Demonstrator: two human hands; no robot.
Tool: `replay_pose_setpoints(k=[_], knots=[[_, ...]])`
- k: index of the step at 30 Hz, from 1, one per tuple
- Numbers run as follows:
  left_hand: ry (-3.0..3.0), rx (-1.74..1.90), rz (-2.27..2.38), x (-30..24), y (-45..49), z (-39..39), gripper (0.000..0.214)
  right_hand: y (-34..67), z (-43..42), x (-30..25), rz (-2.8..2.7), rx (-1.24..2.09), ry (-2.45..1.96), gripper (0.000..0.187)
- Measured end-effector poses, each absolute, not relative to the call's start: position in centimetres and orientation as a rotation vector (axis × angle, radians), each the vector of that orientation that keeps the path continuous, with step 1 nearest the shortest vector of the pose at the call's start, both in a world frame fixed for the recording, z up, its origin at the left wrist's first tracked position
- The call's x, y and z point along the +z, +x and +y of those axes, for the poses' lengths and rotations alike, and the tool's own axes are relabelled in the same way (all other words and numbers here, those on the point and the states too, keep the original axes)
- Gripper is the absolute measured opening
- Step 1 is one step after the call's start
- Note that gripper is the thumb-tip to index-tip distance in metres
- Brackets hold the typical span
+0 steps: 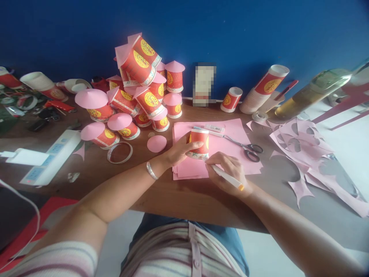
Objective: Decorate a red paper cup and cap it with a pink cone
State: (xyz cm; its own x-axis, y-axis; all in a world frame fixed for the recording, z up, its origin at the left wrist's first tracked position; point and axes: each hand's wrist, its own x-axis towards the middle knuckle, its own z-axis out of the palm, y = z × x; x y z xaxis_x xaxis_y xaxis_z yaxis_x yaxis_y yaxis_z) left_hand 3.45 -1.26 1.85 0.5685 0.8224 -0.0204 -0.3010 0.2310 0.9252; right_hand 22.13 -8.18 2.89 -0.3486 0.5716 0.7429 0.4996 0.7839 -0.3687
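My left hand [184, 149] is wrapped round a red paper cup [201, 140] with yellow emblems, its white patterned band at the lower end. Close to that end, my right hand [226, 171] is closed on a white pen-shaped tool [229, 178] with an orange end. The tool's tip is hard to make out, so I cannot tell whether it touches the cup. Beneath both hands lies a stack of pink paper [184, 171]. Black-handled scissors [251, 152] and a small clear packet [215, 127] rest on the sheets.
Several red cups with pink paper cones [119, 122] are piled at back left. A pink disc [157, 144] and a tape roll [120, 152] lie left of the paper. Pink offcuts [302, 154], stacked cups [263, 90] and a bottle [313, 94] occupy the right. A power strip [54, 154] sits left.
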Motion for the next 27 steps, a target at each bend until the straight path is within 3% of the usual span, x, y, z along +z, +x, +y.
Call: replay_pose_setpoints(k=[27], knots=[[1.129,0.763,0.627,2.0,3.2,-1.2,0.038,22.5,-8.0,2.1,-2.018,0.119,-0.817,0.014]])
